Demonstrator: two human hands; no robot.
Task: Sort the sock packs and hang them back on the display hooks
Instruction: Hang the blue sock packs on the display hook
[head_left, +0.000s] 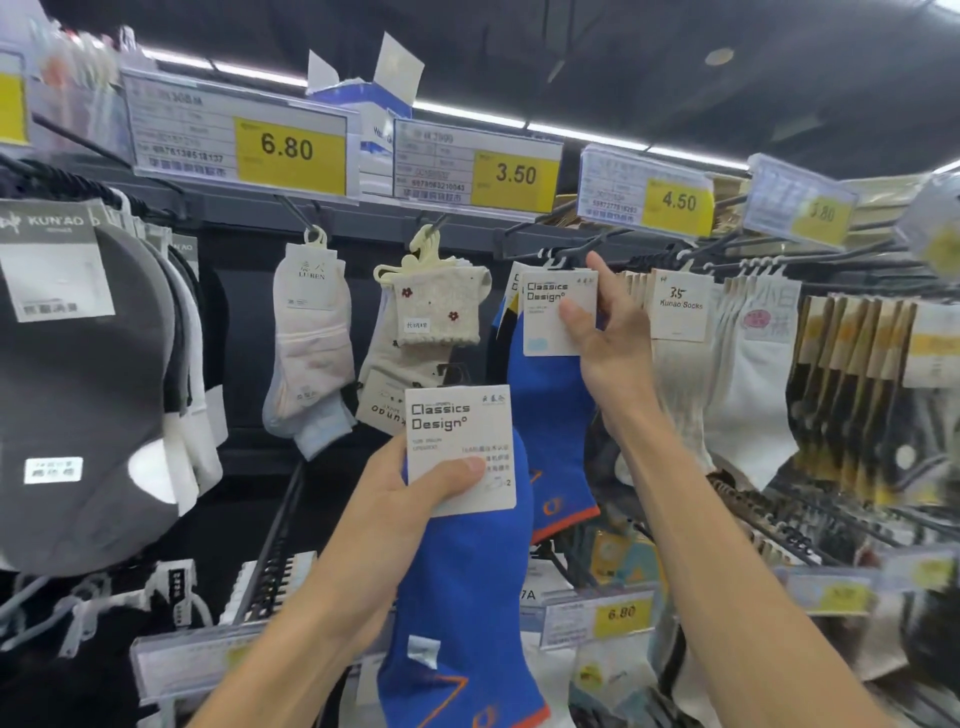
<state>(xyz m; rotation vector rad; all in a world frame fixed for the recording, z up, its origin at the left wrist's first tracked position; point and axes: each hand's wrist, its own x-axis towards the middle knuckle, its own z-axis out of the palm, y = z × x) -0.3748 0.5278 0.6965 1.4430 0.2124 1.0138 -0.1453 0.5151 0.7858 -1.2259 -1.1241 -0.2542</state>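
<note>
The left hand (400, 499) holds a blue sock pack (462, 582) near the camera, well below the hooks. Its thumb is pressed across the lower part of the white card and its fingers are curled behind. The right hand (610, 338) is up at the rail, thumb and fingers pinching the card of a matching hanging pack (550, 410) under the display hook (569, 252), right of centre. The likeliest trouble is at that hook. The fingertips hide whether the hanger is fully seated on the wire, so a release too soon could let the pack slide off the tip and drop. The held pack is gripped only by its card, and the sock dangling below it could snag on the lower price strip (621, 613), marked 6.80, as it rises. It could also land on a wrong hook, since the neighbouring rows hang close together. Both blue packs read "Classics Design°". Just to the right hangs a Kunao card (678, 306) reading "3.5 Kunao Socks", and at the far left a grey pack (52, 223) says "KUN'AO". Above, the yellow price tags read 6.80 (288, 148), 3.50 (514, 174) and 4.50 (678, 201); the next one to the right is too blurred to read surely.
</note>
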